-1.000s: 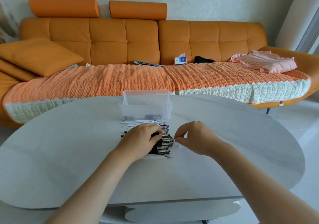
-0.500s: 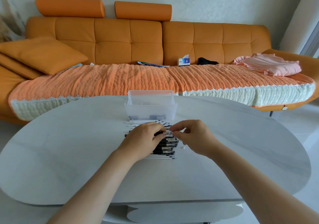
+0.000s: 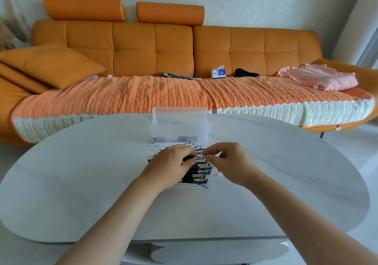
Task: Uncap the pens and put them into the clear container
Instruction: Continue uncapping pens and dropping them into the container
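**Clerk:** Item one, from the left?

**Checker:** Left hand (image 3: 173, 162). It lies palm down on the row, fingers curled over the barrels and holding them. I cannot tell whether it grips one barrel or several.

**Clerk:** Item two?

**Checker:** Pens (image 3: 199, 170). They are one packed row on the table (image 3: 81, 183), side by side. Each long axis runs left to right, and the black capped ends with silver clips are at the right. A few thin white ones lie at the near and far edges of the row.

**Clerk:** Item three?

**Checker:** Right hand (image 3: 229, 160), just right of the row. Thumb and forefinger are closed in a pinch on the capped end of one pen in the far half of the row. The other fingers are loosely curled.

**Clerk:** So which relation governs the pull?

**Checker:** The cap points right, straight at the right hand, and the barrel runs left under the left hand. In my judgement the cap comes off along that axis, rightward, while the left hand anchors the barrel.

**Clerk:** The destination?

**Checker:** Clear container (image 3: 180, 129). It stands upright just beyond the far end of the row, on the centre line between the hands. A few dark items lie in its bottom.

**Clerk:** Sundries?

**Checker:** One small white speck (image 3: 218, 175) on the table, right of the row, below the right hand.
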Demonstrator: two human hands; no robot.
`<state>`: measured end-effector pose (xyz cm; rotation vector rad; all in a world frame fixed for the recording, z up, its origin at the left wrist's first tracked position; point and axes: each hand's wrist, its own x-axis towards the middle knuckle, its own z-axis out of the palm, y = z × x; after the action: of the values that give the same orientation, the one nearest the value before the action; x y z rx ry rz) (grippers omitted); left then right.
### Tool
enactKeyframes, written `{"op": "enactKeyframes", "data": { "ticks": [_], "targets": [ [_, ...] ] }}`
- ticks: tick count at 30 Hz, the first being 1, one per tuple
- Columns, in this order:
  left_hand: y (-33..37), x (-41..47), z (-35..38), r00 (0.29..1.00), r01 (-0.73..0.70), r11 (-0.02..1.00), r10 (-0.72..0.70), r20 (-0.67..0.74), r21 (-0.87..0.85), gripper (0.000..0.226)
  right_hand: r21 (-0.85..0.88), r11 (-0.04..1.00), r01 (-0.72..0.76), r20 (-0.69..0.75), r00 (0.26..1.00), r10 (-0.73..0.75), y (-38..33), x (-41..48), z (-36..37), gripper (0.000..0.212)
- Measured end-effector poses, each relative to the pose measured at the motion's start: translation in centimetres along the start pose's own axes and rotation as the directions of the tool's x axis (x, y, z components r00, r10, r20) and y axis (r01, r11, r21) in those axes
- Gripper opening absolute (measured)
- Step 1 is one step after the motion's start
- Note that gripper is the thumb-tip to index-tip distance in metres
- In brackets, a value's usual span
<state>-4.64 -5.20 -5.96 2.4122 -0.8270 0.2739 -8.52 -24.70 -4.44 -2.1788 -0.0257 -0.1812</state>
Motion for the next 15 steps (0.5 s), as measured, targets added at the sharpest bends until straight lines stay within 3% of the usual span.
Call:
{"op": "enactKeyframes", "data": {
  "ticks": [15],
  "targets": [
    [0.43, 0.01, 0.18, 0.995, 0.055, 0.998, -0.052, 0.086, -0.040, 0.007, -0.039, 0.998, 0.045, 0.040, 0.998, -0.044, 0.07, -0.35, 0.55, 0.014]
  ]
}}
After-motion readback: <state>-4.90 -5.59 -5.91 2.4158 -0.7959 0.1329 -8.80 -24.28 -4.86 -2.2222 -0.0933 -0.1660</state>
